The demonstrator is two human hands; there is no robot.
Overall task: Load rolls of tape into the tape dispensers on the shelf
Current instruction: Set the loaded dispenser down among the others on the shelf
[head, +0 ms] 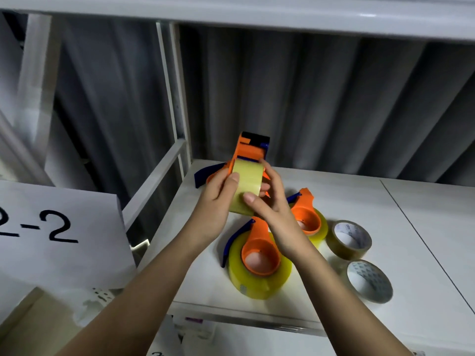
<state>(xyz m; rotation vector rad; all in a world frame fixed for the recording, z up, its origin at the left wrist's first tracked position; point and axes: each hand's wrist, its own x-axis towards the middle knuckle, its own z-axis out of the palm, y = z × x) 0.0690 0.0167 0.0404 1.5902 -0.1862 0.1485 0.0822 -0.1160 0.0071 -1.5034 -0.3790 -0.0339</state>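
I hold an orange tape dispenser (250,147) with a pale yellow tape roll (248,181) on it, lifted above the white shelf (334,201). My left hand (218,196) grips the roll's left side, thumb on its face. My right hand (267,199) clasps the right side, thumb pressed on the tape's lower face. Two loaded orange dispensers lie on the shelf: one in front (259,263), one behind my right wrist (308,222). Two loose rolls lie to the right: a brownish one (349,238) and a clear one (368,281).
A white box marked "2-2" (59,235) stands at the left, apart from the shelf. White shelf posts (177,98) rise behind my hands, and another shelf board (257,14) runs overhead. A grey corrugated wall closes the back. Bare shelf surface lies to the far right.
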